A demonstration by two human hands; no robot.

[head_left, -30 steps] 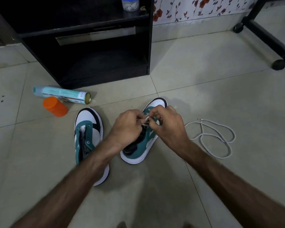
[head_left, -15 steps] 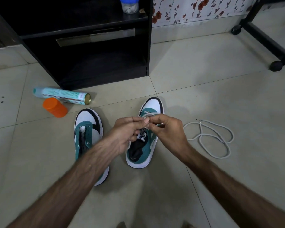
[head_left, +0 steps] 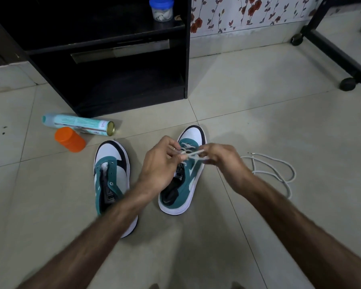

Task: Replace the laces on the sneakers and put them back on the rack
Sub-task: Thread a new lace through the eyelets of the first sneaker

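Two teal, white and black sneakers stand on the tiled floor. The left sneaker (head_left: 111, 174) has bare eyelets and no lace. Over the right sneaker (head_left: 186, 184), my left hand (head_left: 161, 163) and my right hand (head_left: 223, 158) each pinch a strand of the white lace (head_left: 193, 153), which is threaded through its front eyelets. The two strands cross between my fingers. A second white lace (head_left: 275, 170) lies loose in loops on the floor to the right. The black rack (head_left: 113, 65) stands behind, its lower shelf bare.
A teal spray can (head_left: 77, 123) lies on its side by the rack, with its orange cap (head_left: 70, 139) next to it. A blue-lidded jar (head_left: 161, 8) sits on the rack's upper shelf. A black wheeled frame (head_left: 331, 53) stands at the far right.
My hands have moved slightly apart and lifted the lace strands above the right sneaker, so that they now cross in the open between my fingers. The sneakers have stayed in place.
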